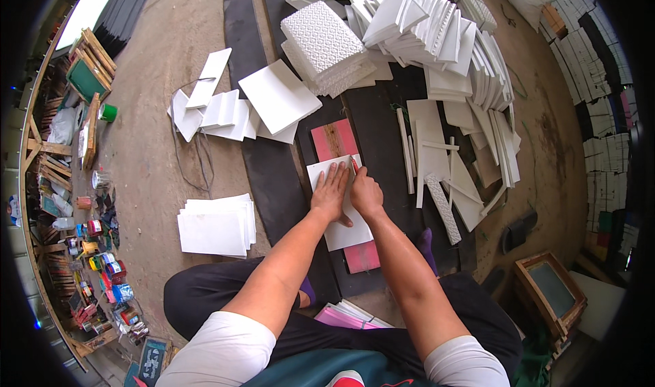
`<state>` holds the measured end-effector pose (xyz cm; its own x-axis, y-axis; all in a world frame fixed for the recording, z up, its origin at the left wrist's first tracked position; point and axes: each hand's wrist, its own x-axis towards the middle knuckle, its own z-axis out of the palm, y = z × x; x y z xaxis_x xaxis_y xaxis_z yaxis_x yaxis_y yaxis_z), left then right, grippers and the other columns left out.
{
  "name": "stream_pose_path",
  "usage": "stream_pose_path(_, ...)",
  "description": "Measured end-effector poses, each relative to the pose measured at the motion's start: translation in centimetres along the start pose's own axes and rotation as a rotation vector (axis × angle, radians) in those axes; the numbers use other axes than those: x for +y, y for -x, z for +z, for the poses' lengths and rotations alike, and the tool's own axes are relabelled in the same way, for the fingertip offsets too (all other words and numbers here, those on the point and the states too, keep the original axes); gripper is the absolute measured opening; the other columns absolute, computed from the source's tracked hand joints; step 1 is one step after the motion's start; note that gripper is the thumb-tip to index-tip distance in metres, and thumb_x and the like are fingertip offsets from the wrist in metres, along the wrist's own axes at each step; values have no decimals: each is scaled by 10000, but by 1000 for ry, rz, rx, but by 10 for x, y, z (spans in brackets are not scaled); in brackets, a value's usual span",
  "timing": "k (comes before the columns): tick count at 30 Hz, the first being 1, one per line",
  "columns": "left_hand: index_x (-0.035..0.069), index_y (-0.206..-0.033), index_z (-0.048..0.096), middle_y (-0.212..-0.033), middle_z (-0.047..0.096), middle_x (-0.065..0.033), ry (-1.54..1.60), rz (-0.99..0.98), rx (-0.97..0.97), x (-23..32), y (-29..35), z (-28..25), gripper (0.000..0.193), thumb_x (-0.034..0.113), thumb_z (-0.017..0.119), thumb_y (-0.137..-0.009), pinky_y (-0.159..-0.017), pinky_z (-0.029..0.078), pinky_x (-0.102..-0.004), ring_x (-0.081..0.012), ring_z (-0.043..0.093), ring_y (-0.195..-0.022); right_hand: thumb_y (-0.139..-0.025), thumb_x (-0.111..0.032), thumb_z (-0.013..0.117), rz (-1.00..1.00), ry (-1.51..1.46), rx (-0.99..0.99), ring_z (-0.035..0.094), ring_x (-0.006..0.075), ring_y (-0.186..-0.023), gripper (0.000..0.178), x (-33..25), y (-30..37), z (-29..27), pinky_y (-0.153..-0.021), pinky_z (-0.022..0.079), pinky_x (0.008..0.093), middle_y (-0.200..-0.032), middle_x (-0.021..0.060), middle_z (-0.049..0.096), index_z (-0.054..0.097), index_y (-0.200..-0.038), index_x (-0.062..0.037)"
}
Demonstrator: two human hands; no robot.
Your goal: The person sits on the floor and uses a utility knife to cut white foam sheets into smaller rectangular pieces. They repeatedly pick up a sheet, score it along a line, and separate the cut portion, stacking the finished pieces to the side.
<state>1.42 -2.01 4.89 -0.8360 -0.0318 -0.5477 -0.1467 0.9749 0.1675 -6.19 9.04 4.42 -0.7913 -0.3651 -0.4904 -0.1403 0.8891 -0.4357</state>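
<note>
Everything's shot from the head through the left of two fisheyes, aimed steeply down. The shirt [293, 373] is caught super close at the bottom, the left hand [329, 192] and right hand [367, 195] are framed mid-picture, the white stack [324, 36] is shown farther out up top, and the far-left clutter [114, 270] is bent, so it can't really be made out.

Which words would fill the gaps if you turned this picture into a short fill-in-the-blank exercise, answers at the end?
1. The left hand lies on a thin sheet coloured ____.
2. The right hand holds a slim tool coloured ____.
3. The pink board lies ____ that sheet.
4. The person's socks are coloured ____.

Missing words: white; red; under; purple.
</note>
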Motion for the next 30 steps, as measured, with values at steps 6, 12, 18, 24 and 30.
stream_pose_path(6,33,-1671,20,-1763,9,-146,-26,5,-5,0,-1,0,1681,707,943,-438,-1316,87,-520,-335,-13,-1630,-1032,-245,475,24,-45,-25,721,493,-1025,331,-9,-3,-7,-880,573,575,-1060,319,733,543,-1212,24)
stream_pose_path(12,19,-1668,14,-1757,-1,-178,-76,17,1,1,-3,1,1690,743,920,-439,-1308,118,-543,-363,-21,-1626,-1039,-305,467,104,-45,-80,706,461,-1117,430,-19,-12,-18,-958,560,543,-1155,295,730,611,-1243,45)
stream_pose_path(18,66,-1681,5,-1762,-16,-161,-82,7,-22,-1,-5,5,1686,749,917,-439,-1309,107,-530,-353,-27,-1627,-1034,-326,484,159,-41,-165,678,428,-1212,498,-32,-14,-30,-1009,552,498,-1269,287,698,596,-1311,72)
stream_pose_path(24,67,-1680,-12,-1760,-20,-163,-92,-6,-50,2,-6,-1,1686,744,919,-448,-1308,108,-539,-358,-42,-1626,-1044,-381,464,179,-62,-198,664,424,-1240,562,-29,-13,-33,-1033,539,501,-1311,292,676,577,-1340,83)
stream_pose_path(30,47,-1674,-5,-1760,-4,-163,-71,-19,-51,2,-7,3,1677,713,939,-459,-1309,104,-531,-355,-29,-1627,-1032,-308,469,175,-52,-203,662,442,-1232,503,-20,4,-28,-1041,531,513,-1287,305,682,577,-1333,80)
